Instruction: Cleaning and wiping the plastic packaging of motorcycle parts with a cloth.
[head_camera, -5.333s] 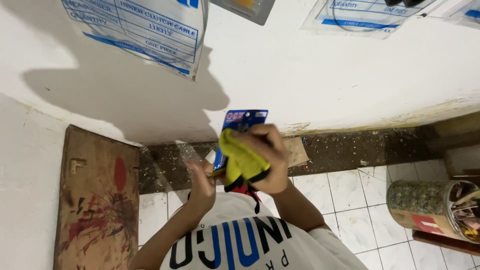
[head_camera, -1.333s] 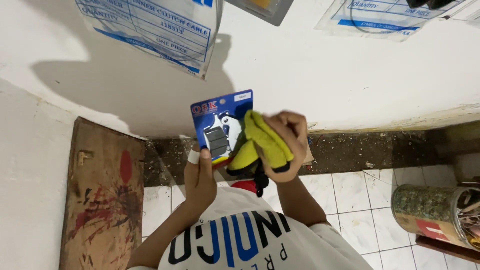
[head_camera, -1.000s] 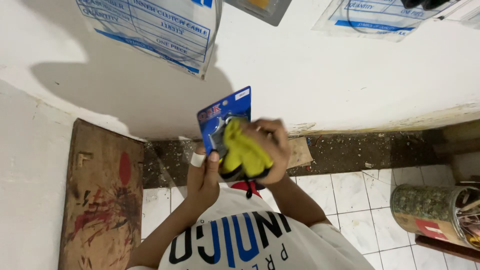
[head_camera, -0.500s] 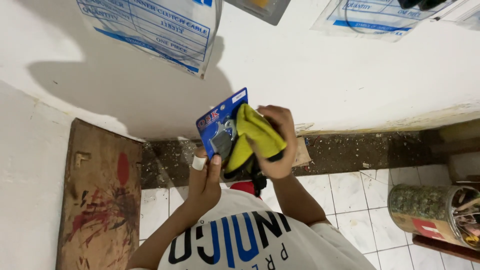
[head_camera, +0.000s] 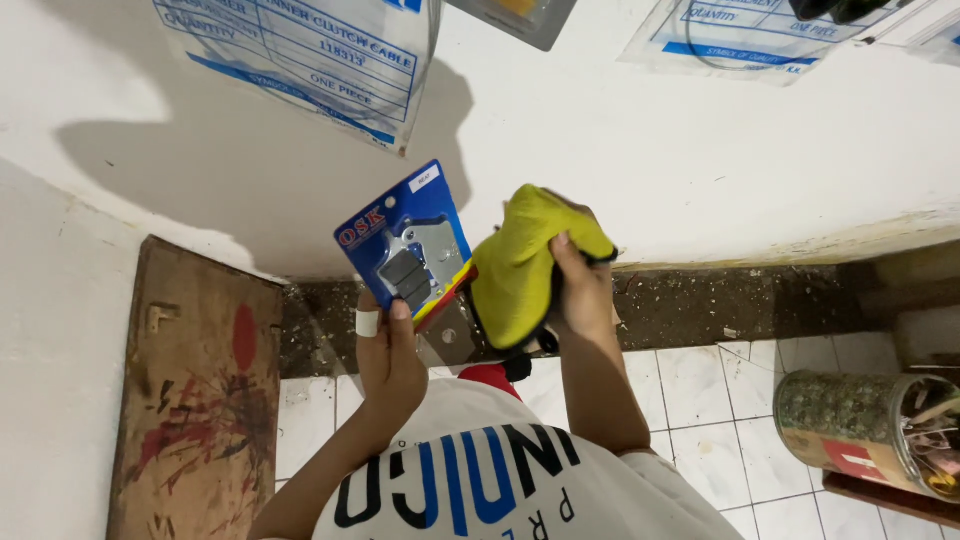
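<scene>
Blister pack (head_camera: 405, 250), a flat blue card with grey pads under clear plastic, tilts with its long side up and left. I see my left hand (head_camera: 388, 350) pinch its bottom edge. My right hand (head_camera: 580, 285) is closed around a soft yellow cloth (head_camera: 520, 265) just beside it. A round tin (head_camera: 865, 425) on the tile floor (head_camera: 700, 385) holds small sticks.

Blue blister pack (head_camera: 405, 248) with grey pads, upright, tilted left; yellow cloth (head_camera: 520, 265) bunched just beside it, right.
</scene>
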